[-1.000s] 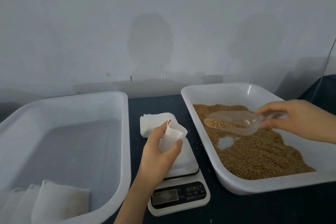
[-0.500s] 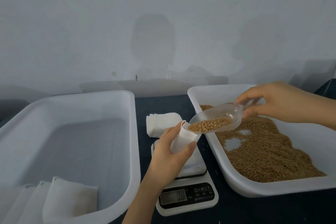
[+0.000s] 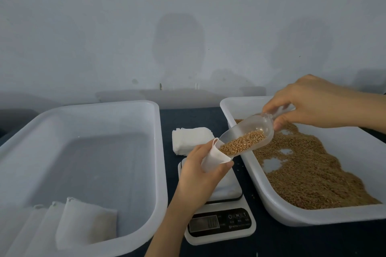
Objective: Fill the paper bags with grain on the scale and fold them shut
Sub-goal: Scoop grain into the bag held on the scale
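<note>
Underneath everything lies a dark blue tabletop (image 3: 188, 117), backed by a plain pale wall (image 3: 188, 27) with faint stains.

The left hand (image 3: 198, 179) curls round a small white paper bag (image 3: 213, 158), thumb on the near side and fingers behind. It holds the bag's mouth open and tipped toward the right hand (image 3: 309, 102). The right hand pinches the handle of a clear plastic scoop (image 3: 250, 131), which slants down toward the left hand. The scoop's lip is at the bag's mouth and the grain (image 3: 242, 142) is heaped at that lower end.

Directly beneath the left hand sits a white scale (image 3: 221, 221), its display near the wrist. Just beyond the left knuckles lies a stack of empty bags (image 3: 192, 140). Below the right hand a white tray (image 3: 313, 217) holds more grain, with a few bare patches. On the outer side of the left hand stands a large white tub (image 3: 158, 173), with folded bags (image 3: 83, 221) in its near corner.

The left hand covers much of the bag and part of the scale's platform, so whether the bag touches the platform cannot be told. The scoop's handle is mostly hidden in the right fingers. The scale's digits are too dim to read. The tub's near corner and the bags there are cut off by the frame edge, as is the right forearm.
</note>
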The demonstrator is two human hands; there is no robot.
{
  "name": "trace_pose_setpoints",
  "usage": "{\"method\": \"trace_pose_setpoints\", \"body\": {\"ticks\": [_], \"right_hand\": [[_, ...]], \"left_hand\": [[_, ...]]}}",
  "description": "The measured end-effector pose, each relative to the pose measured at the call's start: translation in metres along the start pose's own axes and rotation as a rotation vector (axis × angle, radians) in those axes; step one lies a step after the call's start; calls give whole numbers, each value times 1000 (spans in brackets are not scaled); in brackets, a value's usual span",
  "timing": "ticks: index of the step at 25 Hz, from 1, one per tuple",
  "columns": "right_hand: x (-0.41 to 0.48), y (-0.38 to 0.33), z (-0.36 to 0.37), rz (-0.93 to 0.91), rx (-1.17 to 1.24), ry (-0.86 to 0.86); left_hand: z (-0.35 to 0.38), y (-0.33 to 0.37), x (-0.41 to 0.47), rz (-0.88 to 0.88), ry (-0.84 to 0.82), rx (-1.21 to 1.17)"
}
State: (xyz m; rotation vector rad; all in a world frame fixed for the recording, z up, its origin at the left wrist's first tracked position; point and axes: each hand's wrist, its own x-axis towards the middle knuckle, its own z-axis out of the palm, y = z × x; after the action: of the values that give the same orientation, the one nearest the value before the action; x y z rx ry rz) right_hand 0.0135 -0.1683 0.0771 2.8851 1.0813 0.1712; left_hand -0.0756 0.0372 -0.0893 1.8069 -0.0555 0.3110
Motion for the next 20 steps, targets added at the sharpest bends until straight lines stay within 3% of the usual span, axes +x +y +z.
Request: {"method": "trace_pose_setpoints", "body": {"ticks": [11,20], "right_hand": [[9,-4,-18,6,-159,-61],[30,-38,-40,-189,-406,31]], "left_hand": [[4,-3,2,13,62,-16],[2,-6,5,-15,163,-59]]}}
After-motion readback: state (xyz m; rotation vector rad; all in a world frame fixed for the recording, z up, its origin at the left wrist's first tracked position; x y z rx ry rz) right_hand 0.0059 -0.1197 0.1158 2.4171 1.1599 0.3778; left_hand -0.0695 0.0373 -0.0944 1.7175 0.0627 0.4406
